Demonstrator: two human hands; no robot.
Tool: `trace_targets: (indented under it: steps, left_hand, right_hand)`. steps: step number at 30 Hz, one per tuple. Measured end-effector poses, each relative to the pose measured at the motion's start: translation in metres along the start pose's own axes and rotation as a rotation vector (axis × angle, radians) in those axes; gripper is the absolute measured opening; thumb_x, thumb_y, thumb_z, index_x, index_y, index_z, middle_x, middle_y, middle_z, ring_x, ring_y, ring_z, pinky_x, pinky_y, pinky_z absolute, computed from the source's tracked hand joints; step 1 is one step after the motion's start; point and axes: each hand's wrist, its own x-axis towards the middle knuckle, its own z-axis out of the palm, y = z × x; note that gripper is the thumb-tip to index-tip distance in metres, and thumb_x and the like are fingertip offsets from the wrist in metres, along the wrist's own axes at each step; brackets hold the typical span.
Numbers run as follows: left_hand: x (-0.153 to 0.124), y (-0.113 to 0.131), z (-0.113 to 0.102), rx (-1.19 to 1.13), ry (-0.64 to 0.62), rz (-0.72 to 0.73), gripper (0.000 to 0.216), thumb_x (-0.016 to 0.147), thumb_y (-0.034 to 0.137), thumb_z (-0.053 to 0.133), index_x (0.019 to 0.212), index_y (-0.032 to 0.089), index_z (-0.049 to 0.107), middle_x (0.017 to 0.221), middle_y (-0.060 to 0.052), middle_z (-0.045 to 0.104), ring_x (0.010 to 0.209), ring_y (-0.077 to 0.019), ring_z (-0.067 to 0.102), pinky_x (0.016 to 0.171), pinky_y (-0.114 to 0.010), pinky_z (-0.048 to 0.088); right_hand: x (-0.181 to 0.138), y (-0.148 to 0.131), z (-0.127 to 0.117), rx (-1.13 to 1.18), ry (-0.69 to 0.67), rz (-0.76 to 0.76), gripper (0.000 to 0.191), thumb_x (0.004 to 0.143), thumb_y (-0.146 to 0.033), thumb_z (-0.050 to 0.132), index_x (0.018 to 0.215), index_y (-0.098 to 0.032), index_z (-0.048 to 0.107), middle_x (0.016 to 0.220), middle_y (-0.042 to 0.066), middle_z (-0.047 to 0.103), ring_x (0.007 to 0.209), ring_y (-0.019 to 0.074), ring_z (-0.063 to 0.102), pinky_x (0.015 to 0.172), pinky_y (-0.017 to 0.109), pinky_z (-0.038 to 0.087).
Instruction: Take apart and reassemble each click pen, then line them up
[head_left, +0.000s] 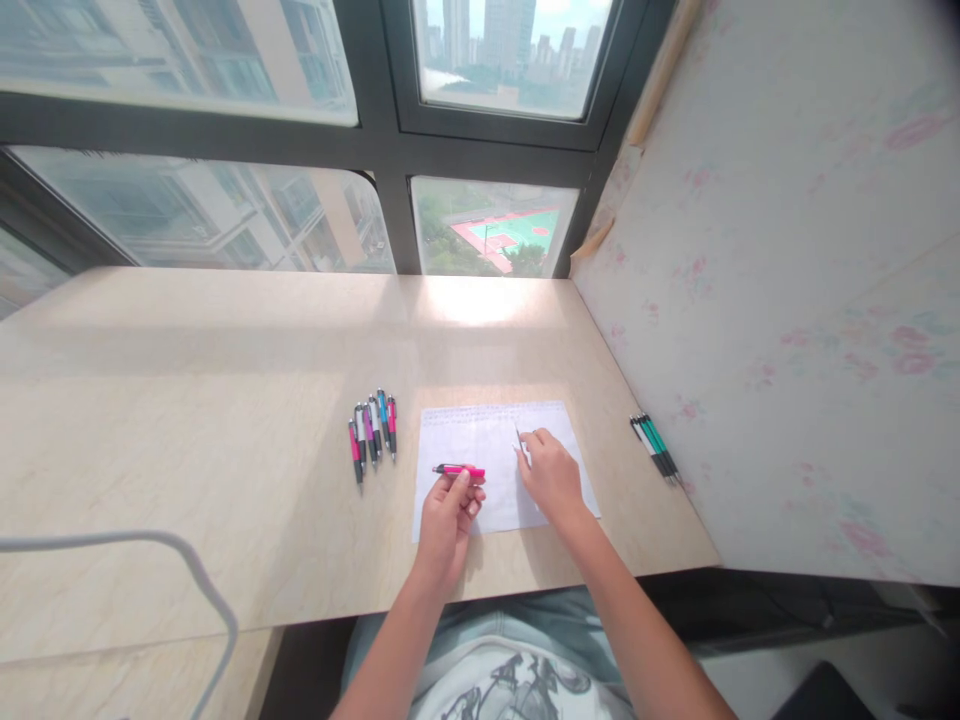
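Observation:
My left hand (450, 505) pinches a pink pen barrel (459, 470), holding it level over a white sheet of paper (491, 450) on the pale table (225, 440). My right hand (549, 470) rests on the same sheet, fingers closed around a thin rod-like piece (518, 437), perhaps a pen refill, that points away from me. Faint writing runs along the sheet's far edge.
Several pens with pink, grey and blue barrels (373, 432) lie in a row left of the paper. A few green and black pens (655, 448) lie at the table's right edge by a floral wall (787, 300). A window (487, 130) stands behind. A white cable (187, 570) curves at the near left.

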Motion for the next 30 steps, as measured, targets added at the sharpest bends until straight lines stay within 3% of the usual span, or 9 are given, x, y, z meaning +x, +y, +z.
trace_targets:
  steps: [5,9,13,17,19,25,30]
  left_hand:
    - [-0.004,-0.002,-0.001,-0.019,0.011,-0.025,0.028,0.071,0.031,0.079,0.089,0.012,0.068,0.084,-0.006,0.069,0.067,-0.0099,0.060,0.058,-0.020,0.044]
    - [-0.006,-0.001,0.001,-0.020,0.018,-0.028,0.028,0.071,0.030,0.080,0.089,0.012,0.068,0.084,-0.006,0.070,0.067,-0.0101,0.061,0.059,-0.020,0.045]
    - [-0.007,0.000,0.002,-0.023,0.011,-0.022,0.027,0.072,0.030,0.079,0.089,0.012,0.068,0.086,-0.006,0.070,0.067,-0.0099,0.061,0.060,-0.020,0.046]
    - [-0.007,-0.003,0.004,-0.018,-0.006,-0.038,0.026,0.074,0.030,0.077,0.090,0.012,0.067,0.087,-0.007,0.071,0.067,-0.0095,0.061,0.061,-0.019,0.046]
    - [-0.007,-0.005,0.006,-0.017,-0.008,-0.049,0.026,0.074,0.030,0.078,0.090,0.012,0.067,0.087,-0.007,0.071,0.067,-0.0093,0.061,0.062,-0.019,0.047]
    - [-0.006,-0.009,0.013,-0.022,-0.010,-0.069,0.026,0.074,0.029,0.078,0.090,0.012,0.067,0.084,-0.007,0.070,0.067,-0.0094,0.062,0.062,-0.018,0.048]
    - [-0.006,-0.011,0.013,-0.043,-0.005,-0.085,0.025,0.073,0.027,0.079,0.090,0.012,0.068,0.082,-0.006,0.070,0.069,-0.0102,0.063,0.062,-0.018,0.049]
  right_hand:
    - [0.010,-0.006,0.006,-0.109,-0.054,-0.020,0.015,0.093,-0.022,0.051,0.092,-0.019,0.065,0.095,0.006,0.064,0.085,0.0178,0.060,0.062,0.025,0.039]
    - [0.011,-0.005,0.007,-0.067,-0.062,-0.041,0.017,0.092,-0.017,0.050,0.085,-0.018,0.066,0.091,0.008,0.066,0.086,0.0184,0.061,0.065,0.025,0.040]
    - [0.003,-0.002,0.003,0.297,-0.036,-0.057,0.012,0.088,-0.017,0.054,0.086,-0.019,0.065,0.087,0.006,0.069,0.079,0.0172,0.065,0.070,0.026,0.046]
    - [-0.018,-0.005,-0.003,0.849,-0.116,0.030,0.011,0.087,-0.029,0.056,0.086,-0.020,0.062,0.079,0.002,0.069,0.066,0.0167,0.069,0.055,0.024,0.050]
    - [-0.027,-0.007,-0.007,0.954,-0.104,0.045,0.012,0.086,-0.031,0.057,0.085,-0.020,0.062,0.077,0.002,0.069,0.066,0.0174,0.069,0.054,0.024,0.052]
    - [-0.034,-0.010,-0.020,0.783,0.011,-0.073,0.011,0.084,-0.023,0.056,0.082,-0.020,0.066,0.078,0.003,0.070,0.069,0.0162,0.066,0.063,0.026,0.052]
    - [-0.033,-0.011,-0.022,0.752,0.030,-0.125,0.013,0.084,-0.015,0.054,0.084,-0.019,0.066,0.079,0.002,0.068,0.071,0.0145,0.063,0.061,0.023,0.050]
